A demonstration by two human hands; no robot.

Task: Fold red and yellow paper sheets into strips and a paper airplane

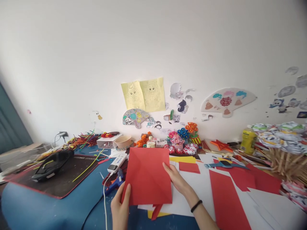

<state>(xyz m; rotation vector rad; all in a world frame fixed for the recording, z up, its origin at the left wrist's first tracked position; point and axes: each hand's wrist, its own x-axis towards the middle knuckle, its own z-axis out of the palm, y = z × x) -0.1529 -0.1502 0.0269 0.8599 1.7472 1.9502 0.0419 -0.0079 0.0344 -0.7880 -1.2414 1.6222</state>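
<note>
Left hand [121, 207] pinches the near-left corner and right hand [176, 177] clamps the right edge of the creased red paper sheet [147, 175], raised upright over the table [48, 207], glue gun [115, 185] just left, apparently for inspection.

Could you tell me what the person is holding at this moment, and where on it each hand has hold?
A red paper sheet: the left hand pinches its lower left corner, and the right hand grips its right edge, about halfway up.

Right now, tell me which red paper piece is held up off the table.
The creased red paper sheet, gripped by left hand and right hand; the others lie flat.
</note>
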